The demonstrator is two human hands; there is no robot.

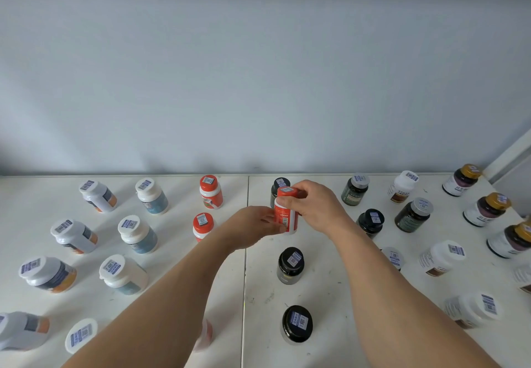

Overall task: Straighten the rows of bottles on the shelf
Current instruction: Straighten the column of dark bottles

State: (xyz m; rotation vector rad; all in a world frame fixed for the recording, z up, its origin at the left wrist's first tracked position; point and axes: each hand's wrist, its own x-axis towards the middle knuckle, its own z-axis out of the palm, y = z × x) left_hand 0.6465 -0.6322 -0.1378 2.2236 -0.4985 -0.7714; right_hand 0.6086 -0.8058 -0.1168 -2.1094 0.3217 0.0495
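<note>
Both hands hold a red-capped bottle with a red and white label (284,215) above the white shelf (258,281), near its middle seam. My left hand (255,226) grips the lower body from the left. My right hand (313,206) grips the cap and upper body from the right. Behind the held bottle stands a dark bottle (279,185), mostly hidden. Two more red-capped bottles (210,192) (202,225) stand in a column to the left. Black-capped bottles (290,264) (296,323) stand in a column below my hands.
Columns of white-capped bottles (138,234) fill the left half of the shelf. Dark, white and gold-capped bottles (485,209) fill the right half. A pale blue back wall (258,80) closes off the shelf. A white upright (508,155) bounds the right side.
</note>
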